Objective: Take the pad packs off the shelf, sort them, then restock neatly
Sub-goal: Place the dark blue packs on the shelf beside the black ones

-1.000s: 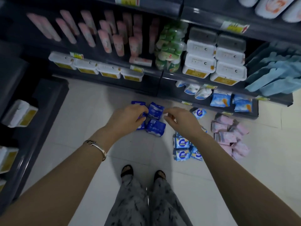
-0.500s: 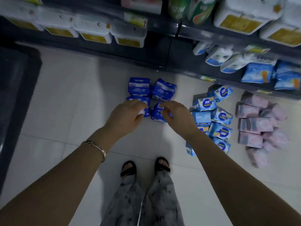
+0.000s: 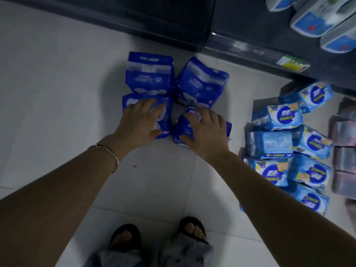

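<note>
Several dark blue pad packs lie in a square on the pale floor tiles. My left hand [image 3: 138,120] grips the near-left dark blue pack [image 3: 166,116], fingers spread over its top and thumb at its near edge. On the near-right dark blue pack [image 3: 185,129] sits my right hand [image 3: 206,128], fingers curled over the far edge and thumb on the left side. The far-left pack [image 3: 149,72] and the far-right pack [image 3: 201,81] lie untouched just beyond. Several light blue packs [image 3: 285,116] are piled to the right.
Pink packs [image 3: 344,132] are stacked at the far right edge. The dark shelf base [image 3: 154,22] runs along the top, with white and blue tubs [image 3: 317,22] on its lowest shelf at upper right. My sandalled feet [image 3: 125,237] stand just behind the packs.
The camera has dropped closer to the floor. Both hands have settled flat over the two near dark blue packs, which now sit tighter against the far two.
</note>
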A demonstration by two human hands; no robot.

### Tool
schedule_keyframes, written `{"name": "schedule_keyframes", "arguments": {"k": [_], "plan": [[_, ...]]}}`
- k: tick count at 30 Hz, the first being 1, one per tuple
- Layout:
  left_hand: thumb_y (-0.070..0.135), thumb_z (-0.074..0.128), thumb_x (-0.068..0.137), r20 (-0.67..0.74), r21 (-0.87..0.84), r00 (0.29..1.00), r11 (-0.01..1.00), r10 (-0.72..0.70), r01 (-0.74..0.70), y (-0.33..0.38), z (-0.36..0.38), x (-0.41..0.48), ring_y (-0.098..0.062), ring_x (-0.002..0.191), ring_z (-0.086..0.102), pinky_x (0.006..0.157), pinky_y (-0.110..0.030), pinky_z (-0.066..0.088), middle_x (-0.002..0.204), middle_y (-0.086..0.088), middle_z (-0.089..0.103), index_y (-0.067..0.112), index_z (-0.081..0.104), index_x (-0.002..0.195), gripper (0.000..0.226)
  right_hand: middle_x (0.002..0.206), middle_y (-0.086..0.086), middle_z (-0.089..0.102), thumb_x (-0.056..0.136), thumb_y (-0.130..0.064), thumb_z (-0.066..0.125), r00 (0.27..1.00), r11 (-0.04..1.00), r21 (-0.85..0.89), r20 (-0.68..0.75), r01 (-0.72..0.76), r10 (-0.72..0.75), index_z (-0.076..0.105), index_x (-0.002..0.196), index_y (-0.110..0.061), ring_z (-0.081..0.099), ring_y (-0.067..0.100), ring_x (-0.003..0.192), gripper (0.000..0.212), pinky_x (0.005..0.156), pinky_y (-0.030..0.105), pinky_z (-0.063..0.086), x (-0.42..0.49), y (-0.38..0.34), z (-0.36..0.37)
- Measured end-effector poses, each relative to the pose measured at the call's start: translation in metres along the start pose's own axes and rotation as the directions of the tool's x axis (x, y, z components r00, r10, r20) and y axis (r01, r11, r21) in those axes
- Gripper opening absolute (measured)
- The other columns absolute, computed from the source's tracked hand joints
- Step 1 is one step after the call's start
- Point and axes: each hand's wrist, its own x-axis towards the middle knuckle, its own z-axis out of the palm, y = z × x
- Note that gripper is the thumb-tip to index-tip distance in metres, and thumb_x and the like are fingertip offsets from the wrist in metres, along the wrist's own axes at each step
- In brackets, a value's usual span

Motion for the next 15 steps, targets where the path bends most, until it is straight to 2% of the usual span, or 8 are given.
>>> {"name": "schedule_keyframes", "arguments": {"k": [3, 6, 8, 10, 12, 15], "plan": [[0.058, 0.069, 0.071, 0.129, 0.083, 0.985, 0.991, -0.114, 0.104, -0.011, 0.025, 0.012, -0.03, 0.141, 0.013, 0.108, -0.053, 0.018, 0.155, -0.009, 0.013, 0.029, 0.011, 0.15, 0.102, 0.154, 0.013, 0.021, 0.074, -0.068, 0.06, 0.995, 0.99, -0.133, 0.084, -0.042, 0.054, 0.024, 0.146, -0.031, 0.019, 0.037, 0.141, 0.089, 0.11, 0.059, 0.016, 0.009, 0.01, 0.032], [0.07, 0.068, 0.062, 0.142, 0.148, 0.981, 0.982, -0.134, 0.113, -0.017, 0.037, 0.023, -0.032, 0.142, 0.005, 0.108, -0.056, 0.014, 0.157, -0.008, -0.002, 0.036, -0.002, 0.149, 0.117, 0.156, 0.015, 0.009, 0.072, -0.073, 0.058, 0.991, 0.98, -0.195, 0.115, -0.039, 0.063, 0.009, 0.147, -0.039, 0.014, 0.037, 0.142, 0.096, 0.108, 0.058, 0.018, 0.016, 0.015, 0.05], [0.073, 0.068, 0.057, 0.119, 0.183, 0.988, 0.98, -0.103, 0.08, -0.019, 0.04, 0.031, -0.036, 0.139, 0.009, 0.107, -0.052, 0.018, 0.156, -0.011, -0.002, 0.037, -0.003, 0.148, 0.121, 0.153, 0.016, 0.016, 0.071, -0.072, 0.059, 0.995, 0.979, -0.199, 0.08, -0.044, 0.061, 0.012, 0.146, -0.039, 0.021, 0.037, 0.138, 0.094, 0.106, 0.058, 0.021, 0.023, 0.015, 0.053], [0.074, 0.07, 0.054, 0.095, 0.23, 0.993, 0.972, -0.072, 0.049, -0.017, 0.04, 0.036, -0.036, 0.135, 0.017, 0.104, -0.049, 0.021, 0.153, -0.015, 0.01, 0.035, 0.0, 0.149, 0.124, 0.149, 0.016, 0.023, 0.072, -0.07, 0.06, 0.995, 0.974, -0.221, 0.072, -0.052, 0.07, 0.015, 0.145, -0.037, 0.025, 0.037, 0.135, 0.092, 0.105, 0.059, 0.022, 0.03, 0.011, 0.055], [0.072, 0.072, 0.054, 0.087, 0.265, 0.994, 0.964, -0.059, 0.034, -0.014, 0.042, 0.041, -0.035, 0.133, 0.019, 0.105, -0.053, 0.019, 0.147, -0.016, 0.018, 0.034, 0.002, 0.149, 0.124, 0.147, 0.016, 0.025, 0.073, -0.068, 0.06, 0.993, 0.967, -0.249, 0.079, -0.062, 0.084, 0.016, 0.144, -0.036, 0.025, 0.037, 0.135, 0.09, 0.106, 0.061, 0.02, 0.033, 0.005, 0.056], [0.063, 0.072, 0.061, 0.141, 0.243, 0.984, 0.968, -0.106, 0.07, -0.009, 0.042, 0.045, -0.036, 0.135, 0.019, 0.105, -0.062, 0.018, 0.146, -0.016, 0.018, 0.034, 0.003, 0.148, 0.115, 0.147, 0.015, 0.026, 0.074, -0.065, 0.062, 0.992, 0.964, -0.259, 0.089, -0.064, 0.09, 0.017, 0.144, -0.035, 0.027, 0.037, 0.135, 0.088, 0.106, 0.061, 0.022, 0.033, 0.0, 0.056]]}}
